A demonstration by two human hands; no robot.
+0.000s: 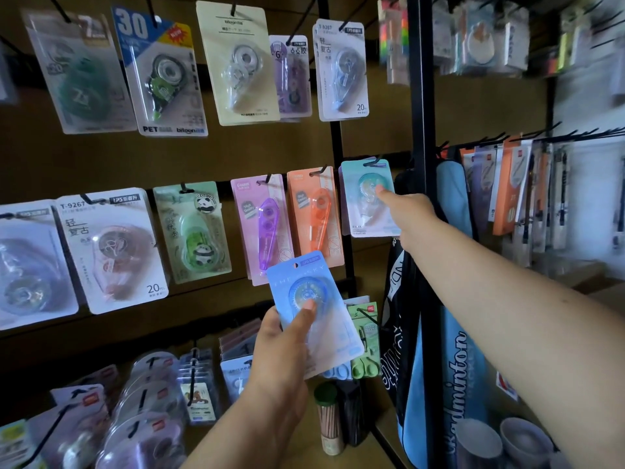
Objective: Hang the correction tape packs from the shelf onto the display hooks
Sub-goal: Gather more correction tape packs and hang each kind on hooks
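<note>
My left hand (280,350) holds a blue correction tape pack (313,313) upright in front of the display wall, thumb pressed on its blister. My right hand (411,214) reaches to the teal correction tape pack (367,198) that hangs on a black hook (372,161) at the right end of the middle row; its thumb rests on the pack's front and the other fingers are hidden behind the pack. Left of it hang an orange pack (314,218) and a purple pack (262,228) on their own hooks.
More packs fill the upper row (236,62) and lower hooks (148,401). A black upright post (422,130) stands just right of the teal pack, with a blue badminton bag (449,367) hanging beside it. A pencil tube (329,418) stands on the shelf below.
</note>
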